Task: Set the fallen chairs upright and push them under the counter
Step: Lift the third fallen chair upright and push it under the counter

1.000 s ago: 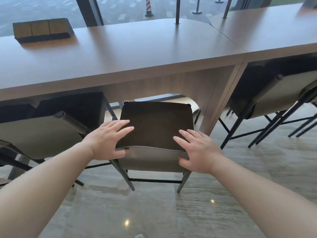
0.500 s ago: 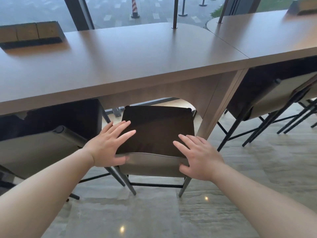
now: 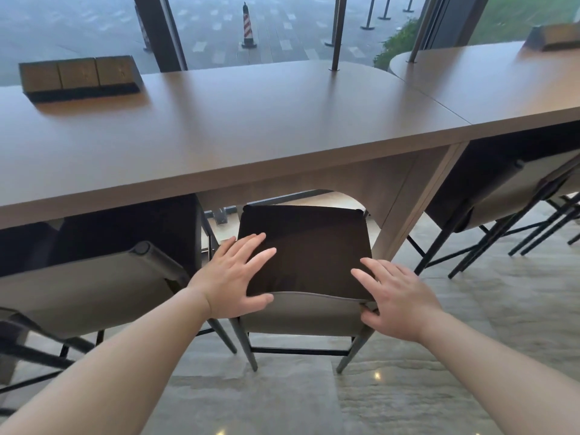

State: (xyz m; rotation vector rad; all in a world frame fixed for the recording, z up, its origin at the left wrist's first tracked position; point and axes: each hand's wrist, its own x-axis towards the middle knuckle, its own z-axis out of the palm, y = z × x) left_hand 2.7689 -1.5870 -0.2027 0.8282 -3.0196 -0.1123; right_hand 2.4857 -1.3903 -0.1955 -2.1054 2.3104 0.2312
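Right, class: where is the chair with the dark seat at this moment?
In the head view, the chair with the dark seat stands upright at centre, its front edge at the counter, between the left hand and right hand resting on it.

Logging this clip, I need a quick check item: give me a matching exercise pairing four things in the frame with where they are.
Things:
1. left hand
2. right hand
3. wooden block tray
4. striped cone

Places:
A. outside, beyond the window
B. on the countertop, far left
C. left edge of the middle chair's backrest
D. right edge of that backrest

Pairs: 1-C, 2-D, 3-B, 4-A
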